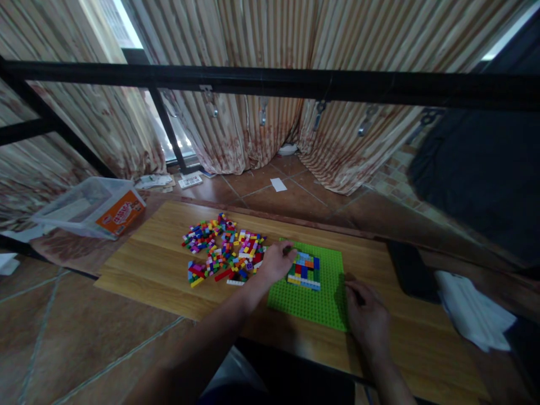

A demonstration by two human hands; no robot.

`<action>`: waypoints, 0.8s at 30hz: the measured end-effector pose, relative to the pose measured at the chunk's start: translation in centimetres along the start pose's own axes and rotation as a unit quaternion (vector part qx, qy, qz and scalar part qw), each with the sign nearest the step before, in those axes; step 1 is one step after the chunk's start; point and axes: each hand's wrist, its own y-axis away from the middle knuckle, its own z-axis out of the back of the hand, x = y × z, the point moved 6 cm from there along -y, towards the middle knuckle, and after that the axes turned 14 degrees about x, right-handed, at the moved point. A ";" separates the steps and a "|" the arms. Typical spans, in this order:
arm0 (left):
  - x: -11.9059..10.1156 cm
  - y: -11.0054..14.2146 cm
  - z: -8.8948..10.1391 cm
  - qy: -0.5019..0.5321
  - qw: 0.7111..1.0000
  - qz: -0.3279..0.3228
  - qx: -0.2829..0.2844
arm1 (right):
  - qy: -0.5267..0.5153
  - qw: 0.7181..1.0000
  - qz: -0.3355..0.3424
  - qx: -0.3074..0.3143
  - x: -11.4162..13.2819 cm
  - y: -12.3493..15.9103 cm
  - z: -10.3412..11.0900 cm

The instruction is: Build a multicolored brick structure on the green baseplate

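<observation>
A green studded baseplate (312, 309) lies on the wooden board. On its upper middle sits a flat, multicoloured block of toy bricks (304, 271), with blue, red, yellow and white pieces. My left hand (279, 262) is over the plate's left upper edge, beside this block, its fingers pinched together. Whatever is between those fingers is too small to make out. At the plate's right edge, my right hand (368, 315) has curled fingers gripping the rim. A loose pile of mixed toy bricks (211, 256) spreads to the left of my left hand.
A clear plastic box (84, 205) with an orange label stands left of the board (143, 253). On the right lie a dark phone-like slab (411, 271) and white tissues (475, 309). A black rail (270, 79) crosses before the curtains. Dark cloth hangs far right.
</observation>
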 end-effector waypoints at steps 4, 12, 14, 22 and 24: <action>0.4 -0.6 -0.6 0.030 0.999 -0.014 0.023 | -0.011 1.000 -0.002 -0.001 0.3 0.1 0.1; 0.9 -0.9 -1.3 0.077 0.997 -0.026 0.018 | -0.001 1.000 -0.004 -0.001 0.4 0.1 0.1; 1.0 -0.9 -1.3 0.089 0.996 -0.024 0.015 | -0.001 1.000 -0.006 0.002 0.2 0.2 0.0; 1.0 -1.1 -1.5 0.088 0.996 -0.011 0.016 | 0.004 1.000 -0.008 0.004 0.3 0.2 0.0; 0.9 -1.1 -1.5 0.085 0.996 -0.009 0.012 | 0.007 1.000 -0.007 0.000 0.3 0.2 0.1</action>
